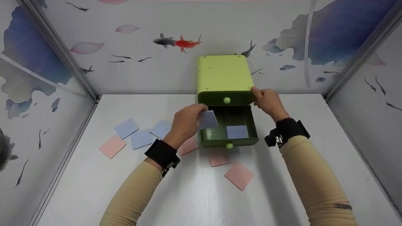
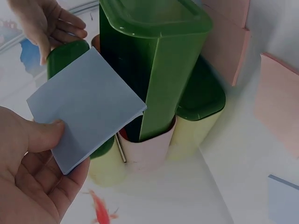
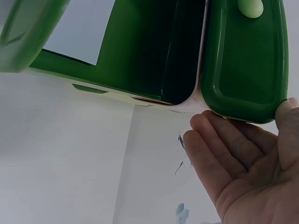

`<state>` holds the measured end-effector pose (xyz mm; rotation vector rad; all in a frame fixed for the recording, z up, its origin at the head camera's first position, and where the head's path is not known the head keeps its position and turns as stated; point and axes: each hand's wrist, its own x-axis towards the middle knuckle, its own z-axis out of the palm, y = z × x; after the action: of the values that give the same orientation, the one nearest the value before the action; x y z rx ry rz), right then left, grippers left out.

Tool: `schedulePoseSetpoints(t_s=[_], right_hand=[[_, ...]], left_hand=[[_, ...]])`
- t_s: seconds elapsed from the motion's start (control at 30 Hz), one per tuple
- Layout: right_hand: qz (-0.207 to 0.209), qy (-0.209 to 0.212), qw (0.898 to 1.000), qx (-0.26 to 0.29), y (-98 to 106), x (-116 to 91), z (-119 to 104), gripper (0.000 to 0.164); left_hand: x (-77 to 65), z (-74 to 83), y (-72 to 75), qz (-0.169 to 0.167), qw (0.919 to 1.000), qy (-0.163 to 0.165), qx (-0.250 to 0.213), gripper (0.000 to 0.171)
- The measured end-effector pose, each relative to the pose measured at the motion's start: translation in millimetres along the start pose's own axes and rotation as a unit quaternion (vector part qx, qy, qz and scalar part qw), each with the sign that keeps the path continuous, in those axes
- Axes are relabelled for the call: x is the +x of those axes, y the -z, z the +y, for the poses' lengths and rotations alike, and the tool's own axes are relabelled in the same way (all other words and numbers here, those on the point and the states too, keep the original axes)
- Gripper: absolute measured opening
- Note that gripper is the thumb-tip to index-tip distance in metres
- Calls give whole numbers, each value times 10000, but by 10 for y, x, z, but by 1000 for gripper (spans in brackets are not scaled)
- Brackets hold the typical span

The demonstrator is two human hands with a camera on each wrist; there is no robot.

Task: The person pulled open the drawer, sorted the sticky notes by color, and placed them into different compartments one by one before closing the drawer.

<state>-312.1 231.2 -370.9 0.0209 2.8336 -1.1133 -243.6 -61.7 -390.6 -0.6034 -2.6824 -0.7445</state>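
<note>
Blue paper square (image 1: pixel 208 120) is pinched in the left hand (image 1: pixel 185 122), with the thumb on one face and the fingers curled behind the other. From the head view it covers part of the left side of an open drawer (image 1: pixel 216 142), and whether it touches the drawer I cannot tell. A second blue square (image 1: pixel 237 132) lies flat inside, toward the drawer's front right.

The right hand (image 1: pixel 267 101) touches the right front corner of the yellow-green cabinet (image 1: pixel 224 73), thumb at the edge of the closed upper drawer (image 1: pixel 213 99), fingers fairly straight along the side. Each of these drawers has a round pale green knob (image 1: pixel 226 100).

On the white bench (image 1: pixel 194 201), left of the cabinet, three more blue squares (image 1: pixel 141 139) lie close together, with a pink square (image 1: pixel 113 147) just beside them. Another pink square (image 1: pixel 188 146) lies near the drawer's left front corner, and two more pink squares (image 1: pixel 239 175) lie in front of it. Both wrists wear black bands (image 1: pixel 161 153) below tan sleeves (image 1: pixel 135 191).
</note>
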Motion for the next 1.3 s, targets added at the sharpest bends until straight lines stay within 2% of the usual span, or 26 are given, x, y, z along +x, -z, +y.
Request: schedulePoseSetpoints(t_s=[0.43,0.6,0.77,0.87,1.07,1.3], right_hand=[[130,170,9997,-91,-6,8,25,65],[112,68,9999,0,-20,-2,13,63],[125,142,9998,8,-29,-6,7,61],[125,140,9998,72,-18,-11,-1,61],[120,57,9997,197,-2,-14,-8,64],[113,136,9998,94,3,-18,1,62]], left_hand=[[187,258,-254,-804,9962,-55,323,30],[246,252,-375,-1360,9891,134,556,32],[278,241,-472,-1810,9797,249,823,32],[305,248,-518,-1862,9772,207,1002,31],[355,214,-612,-1730,9750,92,1390,23],[352,140,-678,-1976,9673,115,1586,22]])
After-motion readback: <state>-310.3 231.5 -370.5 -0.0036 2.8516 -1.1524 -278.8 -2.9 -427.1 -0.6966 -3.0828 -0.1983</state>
